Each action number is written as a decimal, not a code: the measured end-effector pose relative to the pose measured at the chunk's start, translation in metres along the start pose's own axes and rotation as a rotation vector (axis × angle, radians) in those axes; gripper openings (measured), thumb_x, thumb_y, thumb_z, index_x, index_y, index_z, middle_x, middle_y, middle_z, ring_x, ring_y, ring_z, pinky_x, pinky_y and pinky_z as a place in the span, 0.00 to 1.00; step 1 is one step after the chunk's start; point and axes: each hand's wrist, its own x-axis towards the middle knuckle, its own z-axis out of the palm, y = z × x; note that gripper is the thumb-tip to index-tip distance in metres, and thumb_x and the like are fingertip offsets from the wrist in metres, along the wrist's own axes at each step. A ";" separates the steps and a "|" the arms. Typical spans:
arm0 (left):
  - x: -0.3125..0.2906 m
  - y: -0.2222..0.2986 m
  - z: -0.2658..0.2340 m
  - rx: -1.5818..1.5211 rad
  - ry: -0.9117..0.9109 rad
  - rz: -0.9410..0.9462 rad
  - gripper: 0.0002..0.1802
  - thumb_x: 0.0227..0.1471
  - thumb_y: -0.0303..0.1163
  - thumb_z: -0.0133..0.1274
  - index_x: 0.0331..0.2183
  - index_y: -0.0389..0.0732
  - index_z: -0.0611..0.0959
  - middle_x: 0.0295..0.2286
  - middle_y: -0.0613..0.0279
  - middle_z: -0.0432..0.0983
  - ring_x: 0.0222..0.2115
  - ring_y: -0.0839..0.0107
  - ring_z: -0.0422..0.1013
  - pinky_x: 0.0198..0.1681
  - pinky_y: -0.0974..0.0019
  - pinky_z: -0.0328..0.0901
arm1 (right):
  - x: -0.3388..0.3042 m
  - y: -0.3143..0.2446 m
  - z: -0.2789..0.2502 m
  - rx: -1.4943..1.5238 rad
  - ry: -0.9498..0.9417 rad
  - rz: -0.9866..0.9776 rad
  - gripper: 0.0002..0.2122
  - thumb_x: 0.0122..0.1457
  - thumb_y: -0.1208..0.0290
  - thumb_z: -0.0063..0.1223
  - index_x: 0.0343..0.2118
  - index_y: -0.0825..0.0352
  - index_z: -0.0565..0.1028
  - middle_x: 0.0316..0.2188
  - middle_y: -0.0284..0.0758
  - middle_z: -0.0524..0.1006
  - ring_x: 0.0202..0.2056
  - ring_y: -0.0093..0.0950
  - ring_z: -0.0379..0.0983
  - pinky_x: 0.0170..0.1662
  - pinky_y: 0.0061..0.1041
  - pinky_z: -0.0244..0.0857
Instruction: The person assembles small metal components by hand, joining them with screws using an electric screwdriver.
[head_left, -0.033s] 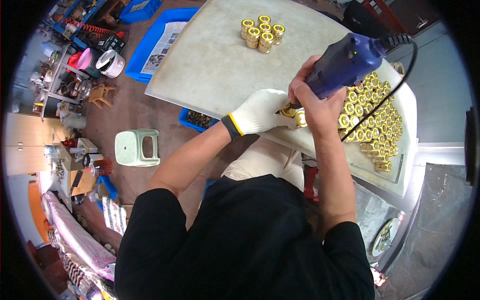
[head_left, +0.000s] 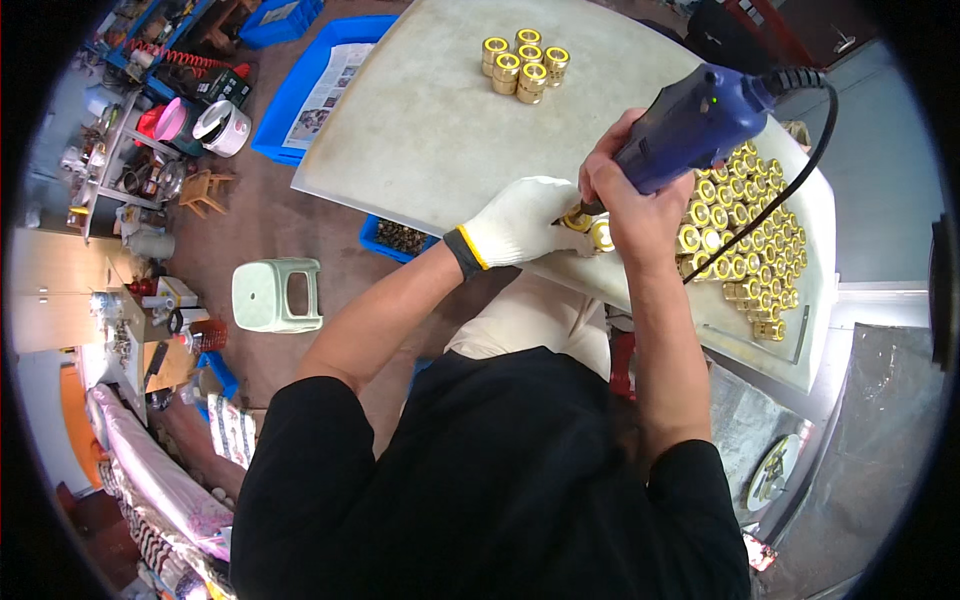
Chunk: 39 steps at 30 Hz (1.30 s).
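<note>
Nothing has shifted since before; the gloved left hand (head_left: 520, 222) pinches a brass fitting (head_left: 578, 218) under the blue power tool (head_left: 690, 125) gripped by the right hand (head_left: 630, 205); a small finished-looking cluster (head_left: 523, 61) sits beyond, many fittings (head_left: 745, 235) wait just right.

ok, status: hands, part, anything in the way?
Left hand, white glove, pinching brass fitting at table edge. Right hand gripping blue power tool, tip on fitting. Path clear; brass stock beside right wrist.

White glove with a black and yellow cuff on the left hand (head_left: 520, 222); dark blue power tool (head_left: 690, 125) with black cord in the right hand (head_left: 625, 205); gold-coloured rings (head_left: 745, 235) beside it on the pale grey worktop (head_left: 430, 130)
</note>
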 end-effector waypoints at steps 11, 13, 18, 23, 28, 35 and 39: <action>-0.005 0.028 -0.009 0.058 -0.021 0.069 0.38 0.50 0.48 0.69 0.60 0.45 0.81 0.52 0.48 0.81 0.52 0.52 0.78 0.60 0.55 0.69 | -0.006 -0.055 -0.065 0.260 0.073 -0.216 0.28 0.61 0.77 0.57 0.62 0.76 0.63 0.25 0.32 0.70 0.23 0.25 0.69 0.28 0.30 0.67; 0.008 0.025 -0.004 0.084 -0.106 0.129 0.36 0.52 0.48 0.69 0.60 0.45 0.81 0.51 0.49 0.81 0.51 0.53 0.78 0.58 0.56 0.70 | -0.014 -0.064 -0.081 0.219 0.119 -0.175 0.28 0.61 0.74 0.58 0.63 0.75 0.63 0.24 0.31 0.67 0.22 0.25 0.68 0.28 0.30 0.67; 0.019 0.026 -0.007 0.011 -0.212 0.129 0.28 0.58 0.47 0.65 0.55 0.43 0.84 0.46 0.53 0.85 0.45 0.55 0.81 0.52 0.60 0.73 | -0.039 -0.074 -0.116 0.217 0.149 -0.180 0.30 0.63 0.71 0.57 0.65 0.72 0.60 0.24 0.29 0.64 0.21 0.25 0.66 0.29 0.29 0.66; 0.033 -0.008 -0.065 0.160 0.037 0.017 0.26 0.55 0.42 0.68 0.53 0.41 0.85 0.45 0.55 0.86 0.43 0.64 0.81 0.52 0.62 0.73 | -0.059 -0.087 -0.157 0.239 0.101 -0.317 0.28 0.64 0.71 0.55 0.67 0.70 0.63 0.24 0.30 0.65 0.21 0.23 0.64 0.29 0.29 0.65; 0.054 -0.045 -0.114 0.241 0.121 -0.080 0.27 0.53 0.48 0.66 0.51 0.44 0.86 0.45 0.52 0.85 0.46 0.55 0.80 0.54 0.58 0.72 | -0.063 -0.104 -0.179 0.257 0.135 -0.349 0.27 0.65 0.71 0.55 0.66 0.70 0.63 0.24 0.29 0.63 0.21 0.22 0.62 0.30 0.26 0.63; 0.033 -0.028 -0.116 0.424 0.494 0.033 0.28 0.51 0.43 0.71 0.51 0.41 0.87 0.45 0.52 0.84 0.49 0.58 0.79 0.55 0.57 0.71 | -0.074 -0.111 -0.209 0.191 0.158 -0.397 0.29 0.66 0.68 0.57 0.67 0.71 0.62 0.24 0.29 0.64 0.21 0.21 0.62 0.29 0.25 0.62; -0.006 -0.018 -0.104 0.510 0.120 -0.155 0.23 0.55 0.43 0.67 0.49 0.40 0.88 0.46 0.52 0.83 0.50 0.53 0.76 0.56 0.55 0.70 | -0.077 -0.110 -0.220 0.169 0.151 -0.405 0.29 0.66 0.67 0.57 0.67 0.71 0.63 0.24 0.29 0.63 0.20 0.20 0.61 0.29 0.25 0.61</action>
